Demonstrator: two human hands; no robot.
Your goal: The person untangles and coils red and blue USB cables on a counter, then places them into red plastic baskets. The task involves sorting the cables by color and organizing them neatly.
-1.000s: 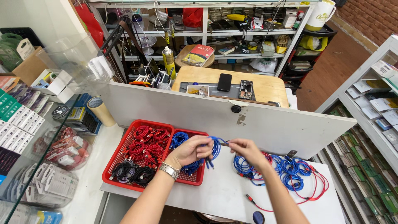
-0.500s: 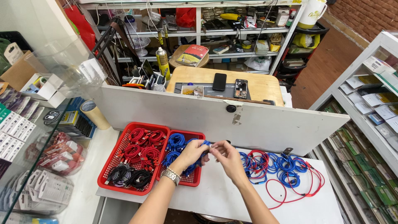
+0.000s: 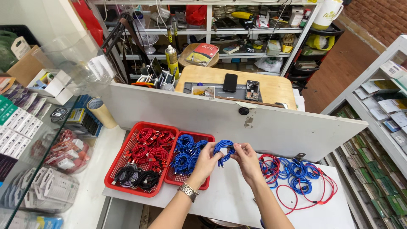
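My left hand (image 3: 206, 163) and my right hand (image 3: 245, 161) both grip a coiled blue cable (image 3: 223, 151) held just above the white table (image 3: 231, 199). A metal watch sits on my left wrist. Directly left of the coil stands a small red basket (image 3: 208, 178) filled with coiled blue cables. A bigger red basket (image 3: 113, 174) beside it holds coiled red cables and some black ones. To the right of my right hand lies a loose heap of blue and red cables (image 3: 296, 176) on the table.
A white panel (image 3: 271, 125) stands along the back of the table. Behind it is a wooden desk (image 3: 271, 87) with two phones, and shelves of clutter. A tape roll (image 3: 101, 111) stands at left, next to a glass display case with packaged goods (image 3: 25, 140).
My hands came together and moved left from the loose heap, winding the blue cable into a tight coil held next to the small basket.
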